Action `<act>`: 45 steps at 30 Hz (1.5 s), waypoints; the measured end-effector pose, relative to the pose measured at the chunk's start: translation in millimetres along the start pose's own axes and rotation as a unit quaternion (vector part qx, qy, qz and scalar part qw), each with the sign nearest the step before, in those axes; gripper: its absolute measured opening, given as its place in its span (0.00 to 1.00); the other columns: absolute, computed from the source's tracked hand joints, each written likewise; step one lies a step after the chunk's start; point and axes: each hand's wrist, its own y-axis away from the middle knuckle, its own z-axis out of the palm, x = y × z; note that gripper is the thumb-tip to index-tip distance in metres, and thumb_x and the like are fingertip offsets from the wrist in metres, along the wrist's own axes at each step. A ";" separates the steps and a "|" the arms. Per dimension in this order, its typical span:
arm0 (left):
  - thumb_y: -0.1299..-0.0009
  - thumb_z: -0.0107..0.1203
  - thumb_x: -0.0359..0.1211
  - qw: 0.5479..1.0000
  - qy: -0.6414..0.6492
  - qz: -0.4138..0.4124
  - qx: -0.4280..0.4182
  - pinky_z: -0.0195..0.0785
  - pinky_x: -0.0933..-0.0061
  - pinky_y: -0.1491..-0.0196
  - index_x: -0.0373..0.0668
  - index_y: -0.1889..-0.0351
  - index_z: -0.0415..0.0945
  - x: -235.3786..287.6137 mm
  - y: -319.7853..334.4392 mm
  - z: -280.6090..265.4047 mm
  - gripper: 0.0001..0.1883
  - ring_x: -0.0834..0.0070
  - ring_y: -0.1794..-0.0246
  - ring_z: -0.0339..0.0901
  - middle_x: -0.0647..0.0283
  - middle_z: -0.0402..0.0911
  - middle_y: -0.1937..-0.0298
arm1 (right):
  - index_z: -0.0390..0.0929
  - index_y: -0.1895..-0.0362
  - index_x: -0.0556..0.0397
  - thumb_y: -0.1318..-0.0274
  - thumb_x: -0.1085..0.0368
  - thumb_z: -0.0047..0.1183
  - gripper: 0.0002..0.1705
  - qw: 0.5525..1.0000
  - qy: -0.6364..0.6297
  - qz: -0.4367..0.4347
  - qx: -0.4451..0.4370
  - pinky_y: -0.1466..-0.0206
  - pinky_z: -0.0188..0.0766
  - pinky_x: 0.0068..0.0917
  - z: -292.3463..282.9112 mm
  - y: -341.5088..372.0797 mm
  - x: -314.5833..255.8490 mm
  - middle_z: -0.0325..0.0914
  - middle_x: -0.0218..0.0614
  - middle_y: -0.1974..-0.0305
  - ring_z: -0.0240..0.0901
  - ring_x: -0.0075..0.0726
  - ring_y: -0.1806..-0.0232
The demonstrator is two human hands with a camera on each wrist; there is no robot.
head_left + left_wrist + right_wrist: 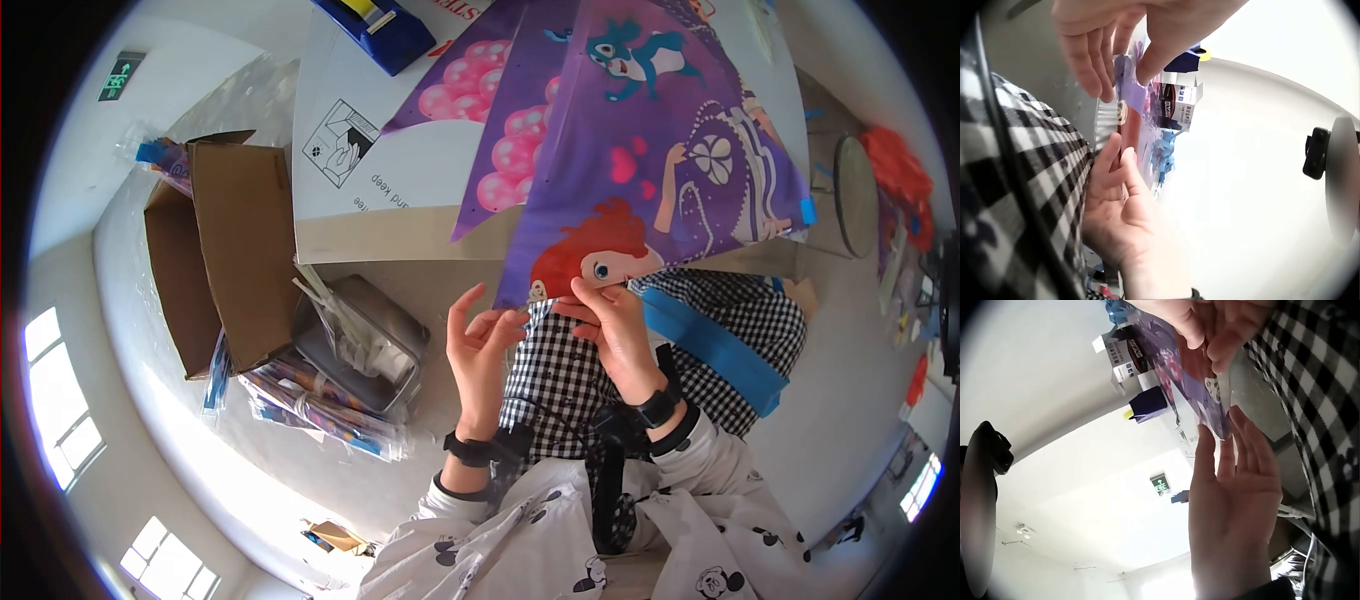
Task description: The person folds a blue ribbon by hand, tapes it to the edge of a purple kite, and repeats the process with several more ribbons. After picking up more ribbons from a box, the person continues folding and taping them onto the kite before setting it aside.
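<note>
A purple printed pennant (600,180) of thin sheet, with a red-haired cartoon figure and a blue animal, hangs over the near edge of a white box top. My right hand (622,345) pinches its lower edge beside the printed face, between thumb and fingers. At the pointed corner to the left, my left hand (480,355) has the sheet between thumb and fingertips. Seen from the left wrist, the left hand (1147,31) is above and the right hand (1119,212) below, with the sheet edge between. Another purple pennant with pink balloons (515,150) lies underneath.
A blue tape dispenser (385,30) stands on the white box top (340,215). On the floor to the left are an open cardboard box (245,250), a grey bin (400,325) and plastic-wrapped packets (320,405). A round stool (853,195) stands to the right.
</note>
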 end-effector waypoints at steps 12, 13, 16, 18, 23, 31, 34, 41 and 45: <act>0.27 0.58 0.29 0.999 -0.030 0.033 0.016 0.78 0.75 0.56 0.33 0.54 0.76 -12.9 -7.5 -6.6 0.09 0.72 0.59 0.84 0.57 0.84 0.59 | 0.81 0.59 0.55 0.37 0.57 0.61 0.13 0.999 -0.002 -0.035 0.009 0.71 0.77 0.17 2.6 6.5 4.4 0.85 0.37 0.62 0.86 0.34 0.59; 0.27 0.58 0.29 0.999 -0.011 0.037 0.026 0.78 0.75 0.56 0.33 0.54 0.76 -12.7 -7.2 -3.7 0.08 0.73 0.60 0.84 0.57 0.84 0.59 | 0.81 0.59 0.55 0.37 0.58 0.61 0.13 0.999 -0.007 -0.037 0.007 0.70 0.77 0.17 2.7 6.5 4.9 0.85 0.37 0.62 0.86 0.34 0.59; 0.27 0.59 0.29 0.998 0.049 0.011 0.030 0.79 0.76 0.58 0.34 0.56 0.78 -7.0 -7.2 6.4 0.08 0.74 0.62 0.84 0.58 0.84 0.59 | 0.81 0.58 0.56 0.36 0.58 0.60 0.13 0.999 -0.028 -0.041 -0.001 0.70 0.78 0.17 0.0 4.3 8.3 0.85 0.37 0.62 0.86 0.32 0.60; 0.29 0.62 0.28 0.994 0.094 -0.059 0.008 0.79 0.76 0.60 0.34 0.57 0.79 -2.1 -9.2 14.9 0.08 0.75 0.63 0.83 0.59 0.83 0.59 | 0.82 0.58 0.55 0.35 0.58 0.60 0.12 0.999 -0.036 -0.036 -0.005 0.70 0.77 0.17 2.7 6.2 5.9 0.85 0.35 0.62 0.86 0.31 0.60; 0.29 0.61 0.28 0.985 0.117 -0.124 -0.022 0.77 0.80 0.64 0.39 0.58 0.80 -12.8 -13.7 20.9 0.05 0.80 0.68 0.80 0.65 0.83 0.64 | 0.82 0.58 0.50 0.37 0.58 0.62 0.11 0.997 -0.066 -0.027 0.007 0.74 0.67 0.14 -0.9 8.2 3.1 0.81 0.27 0.64 0.82 0.23 0.63; 0.29 0.59 0.26 0.994 0.088 -0.070 -0.003 0.75 0.82 0.66 0.37 0.59 0.81 -2.7 -19.9 8.9 0.04 0.81 0.70 0.79 0.65 0.84 0.64 | 0.81 0.67 0.48 0.41 0.56 0.66 0.11 0.980 -0.168 -0.067 0.080 0.74 0.60 0.13 -44.7 -1.4 -12.6 0.75 0.21 0.69 0.67 0.15 0.68; 0.29 0.59 0.26 0.995 0.072 -0.072 -0.019 0.74 0.82 0.66 0.37 0.59 0.81 3.6 -23.4 13.9 0.04 0.82 0.71 0.78 0.66 0.84 0.65 | 0.79 0.69 0.47 0.41 0.58 0.66 0.11 0.979 -0.174 -0.061 0.085 0.74 0.60 0.14 -48.6 1.4 -17.0 0.74 0.21 0.70 0.67 0.15 0.69; 0.29 0.59 0.27 0.997 0.025 -0.048 -0.049 0.75 0.81 0.66 0.37 0.58 0.81 17.4 -40.7 16.9 0.05 0.81 0.71 0.79 0.65 0.84 0.66 | 0.80 0.65 0.50 0.40 0.60 0.65 0.09 0.978 -0.187 -0.086 0.028 0.76 0.63 0.13 -76.1 -3.0 -35.3 0.78 0.25 0.68 0.74 0.15 0.71; 0.30 0.59 0.26 0.996 -0.019 -0.033 -0.086 0.75 0.81 0.66 0.37 0.58 0.80 35.1 -60.0 15.6 0.05 0.81 0.71 0.79 0.65 0.84 0.67 | 0.81 0.62 0.52 0.38 0.56 0.63 0.13 0.979 -0.163 -0.111 0.045 0.79 0.61 0.11 -90.5 0.2 -48.9 0.82 0.30 0.65 0.73 0.14 0.74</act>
